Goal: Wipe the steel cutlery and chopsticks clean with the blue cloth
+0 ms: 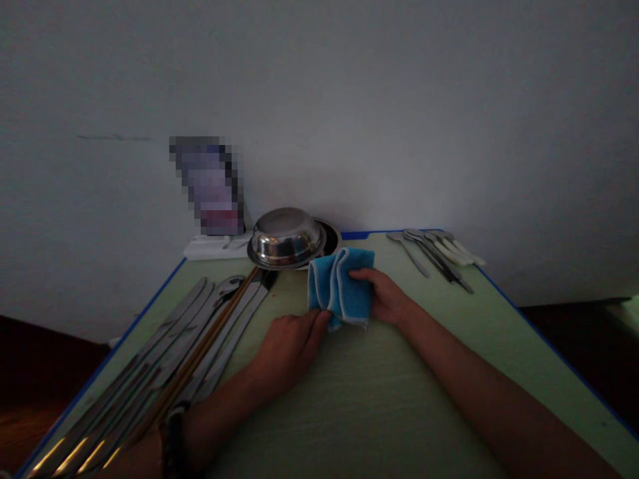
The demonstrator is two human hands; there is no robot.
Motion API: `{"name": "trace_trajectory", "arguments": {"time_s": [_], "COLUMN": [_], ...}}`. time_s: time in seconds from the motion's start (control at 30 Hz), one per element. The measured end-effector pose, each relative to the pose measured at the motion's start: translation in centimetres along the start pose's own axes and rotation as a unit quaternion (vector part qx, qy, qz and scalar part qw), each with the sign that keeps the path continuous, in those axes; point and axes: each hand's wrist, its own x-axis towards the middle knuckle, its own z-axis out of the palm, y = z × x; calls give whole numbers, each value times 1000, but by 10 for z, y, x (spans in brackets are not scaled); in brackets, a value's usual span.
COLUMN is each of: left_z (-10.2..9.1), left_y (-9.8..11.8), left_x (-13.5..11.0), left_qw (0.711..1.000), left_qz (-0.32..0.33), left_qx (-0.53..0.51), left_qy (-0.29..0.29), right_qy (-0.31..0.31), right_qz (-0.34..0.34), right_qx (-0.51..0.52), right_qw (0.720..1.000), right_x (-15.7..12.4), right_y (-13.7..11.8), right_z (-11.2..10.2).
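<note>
1. Blue cloth [355, 296], pale edging: folded, held up between both hands above the middle of the table [389, 412], just on the near side of the bowl. Inside of the folds hidden; can't tell if anything is wrapped in there.
2. Left hand [292, 342]: fingers curled closed, fingertips pinching the cloth's lower left edge. Palm out of sight. Dark bracelet [174, 436] on the wrist, blurred.
3. Right hand [387, 296]: closed on the cloth's right side, thumb on the near face, other fingers mostly hidden behind it.
4. Metal bowl [287, 236]: upside down at the far edge, in front of another round dish [333, 234]. Most of that dish is covered; can't tell if they touch.
5. Left side: long row of metal utensils [184, 305] with brown chopsticks [218, 326] among them. Left forearm covers some near ends; count unclear.
6. Far right: spoons [434, 256] and white-handled pieces [452, 247], overlapping; types hard to make out.
7. Far left: upright panel [210, 186] pixelated, unreadable, above a white base [212, 248].
8. Both forearms cut off by the frame. Dim light.
</note>
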Motion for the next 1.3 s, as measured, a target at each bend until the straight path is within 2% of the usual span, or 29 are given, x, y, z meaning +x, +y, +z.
{"name": "trace_trajectory", "arguments": {"time_s": [0.07,0.23,0.4,0.6,0.7,0.8,0.97,1.1,1.17,1.23,1.3], "left_z": [0,-1,-2,-2,-2,-2,-2,0,1,2,1], "left_y": [0,-1,-2,-3,-2,-1,-3,-4,-3,-2,-2], "left_x": [0,1,1,0,0,0,1,1,0,0,0], "left_qw": [1000,999,996,997,997,997,992,991,994,996,996], "left_qz": [-9,-10,-20,-12,-8,-13,-23,-28,-26,-26,-27], "left_qx": [-11,-37,-85,-80,-73,-80,-123,-123,-99,-80,-78], "left_qy": [5,5,11,1,8,10,31,40,43,43,41], "right_qy": [1,47,52,11,20,36,64,140,172,168,135], "right_qz": [10,-58,-92,-46,-24,-17,-85,-178,-201,-202,-190], "right_qx": [-6,-27,-64,-54,-16,-32,-104,-161,-180,-185,-173], "right_qw": [1000,997,992,997,999,999,989,961,947,947,957], "right_x": [1,5,4,-1,-1,0,4,10,12,13,13], "right_y": [2,3,-3,-5,-4,-2,6,15,17,18,16], "right_z": [0,-2,-8,-9,-6,-4,-2,-4,-6,-6,-5]}}
